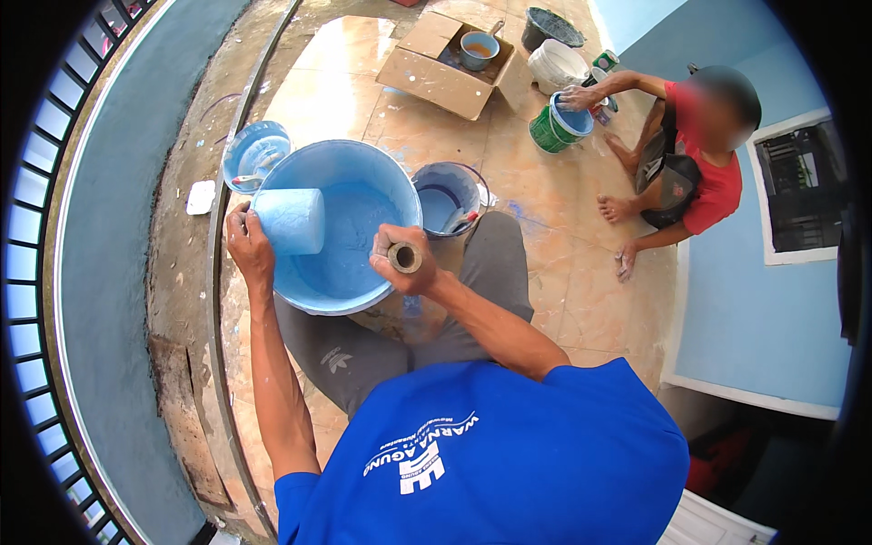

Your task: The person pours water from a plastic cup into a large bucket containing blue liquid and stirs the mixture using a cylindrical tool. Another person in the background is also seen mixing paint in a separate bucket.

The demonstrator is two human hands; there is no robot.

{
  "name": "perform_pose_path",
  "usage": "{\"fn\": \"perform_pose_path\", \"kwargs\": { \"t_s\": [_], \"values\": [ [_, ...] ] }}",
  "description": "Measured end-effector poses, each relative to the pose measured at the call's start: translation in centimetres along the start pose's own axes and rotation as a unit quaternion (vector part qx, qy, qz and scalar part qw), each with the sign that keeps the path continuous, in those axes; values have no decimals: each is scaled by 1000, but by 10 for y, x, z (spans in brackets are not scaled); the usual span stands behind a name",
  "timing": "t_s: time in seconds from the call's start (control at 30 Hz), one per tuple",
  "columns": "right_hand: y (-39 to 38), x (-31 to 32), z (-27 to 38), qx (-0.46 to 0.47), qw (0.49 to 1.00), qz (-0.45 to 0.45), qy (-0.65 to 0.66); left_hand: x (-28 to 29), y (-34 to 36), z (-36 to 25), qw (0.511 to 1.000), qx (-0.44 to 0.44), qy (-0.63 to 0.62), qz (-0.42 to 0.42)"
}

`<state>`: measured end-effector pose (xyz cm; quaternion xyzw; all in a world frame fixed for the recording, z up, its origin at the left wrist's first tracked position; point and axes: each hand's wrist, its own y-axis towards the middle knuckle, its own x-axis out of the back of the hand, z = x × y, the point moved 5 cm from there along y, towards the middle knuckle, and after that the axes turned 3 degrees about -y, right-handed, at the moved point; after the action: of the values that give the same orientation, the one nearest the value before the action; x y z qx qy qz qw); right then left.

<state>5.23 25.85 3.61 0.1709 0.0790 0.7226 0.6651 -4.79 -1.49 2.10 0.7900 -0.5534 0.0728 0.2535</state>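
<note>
A large blue tub coated with paint stands between my knees, with light-blue paint inside. My left hand is closed on a paint-covered cylindrical container, which lies tilted sideways over the tub's left rim. My right hand is wrapped round a hollow-ended stick at the tub's right side; the stick's lower part is hidden by the hand. Touching or close to the tub on the right is a smaller paint bucket with a red-handled brush leaning at its edge.
A shallow blue basin with a brush sits left. Ahead, a cardboard box holds a small pot. Another person in a red shirt crouches right, one hand on a green bucket. White and dark buckets stand behind.
</note>
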Motion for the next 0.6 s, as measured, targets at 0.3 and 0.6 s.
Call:
{"fn": "perform_pose_path", "kwargs": {
  "t_s": [0.3, 0.6],
  "values": [
    [40, 17, 44, 11, 999, -46, 16, 1, 2, 0, 999, -32, 1, -8],
    [114, -11, 30, 147, 988, -48, 14, 1, 5, 7, 999, -24, 17, -16]
  ]
}}
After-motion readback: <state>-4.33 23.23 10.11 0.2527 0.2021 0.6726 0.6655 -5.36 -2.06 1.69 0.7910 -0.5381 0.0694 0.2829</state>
